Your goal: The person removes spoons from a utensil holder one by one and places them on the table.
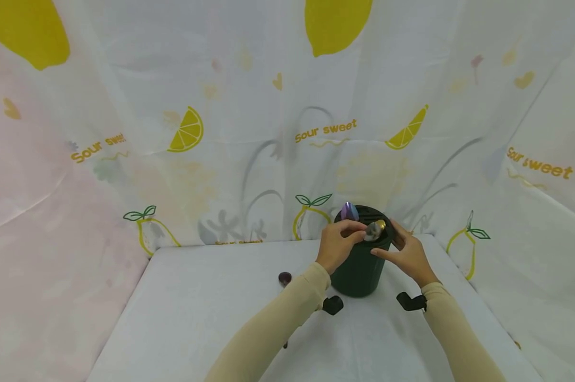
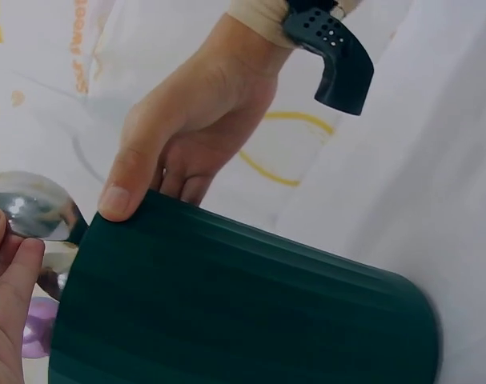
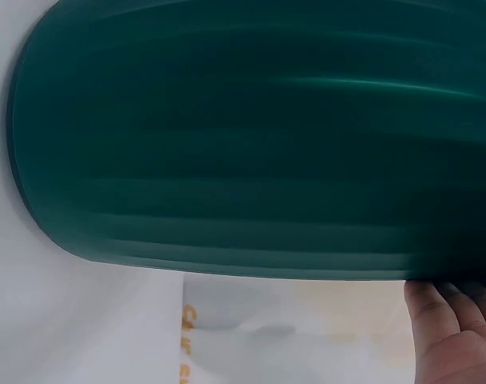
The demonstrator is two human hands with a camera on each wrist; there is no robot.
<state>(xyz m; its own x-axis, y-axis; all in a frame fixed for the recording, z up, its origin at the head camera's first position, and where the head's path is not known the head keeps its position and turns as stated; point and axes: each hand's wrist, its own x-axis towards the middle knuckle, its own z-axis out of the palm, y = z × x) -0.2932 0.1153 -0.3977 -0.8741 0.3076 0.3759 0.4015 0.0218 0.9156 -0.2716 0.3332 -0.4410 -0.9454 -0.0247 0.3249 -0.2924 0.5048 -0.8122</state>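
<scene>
A dark green ribbed container (image 1: 359, 276) stands upright on the table near its back edge. My left hand (image 1: 337, 246) pinches a silver spoon (image 1: 372, 232) by its bowl at the container's mouth; the handle is hidden inside. With thumb in front and fingers at the side, my right hand (image 1: 411, 257) holds the container's upper right rim. In the left wrist view, another shiny metal spoon bowl (image 2: 57, 270) and a purple spoon (image 2: 39, 326) stick out beside the held spoon. The right wrist view shows the right fingers (image 3: 435, 316) against the container's side.
A dark brown spoon (image 1: 285, 277) lies on the white table (image 1: 197, 302), left of the container, partly covered by the left sleeve. Behind the table hangs a lemon-printed cloth (image 1: 268, 175), close to the container. Black wrist mounts (image 1: 332, 305) stick out below both hands.
</scene>
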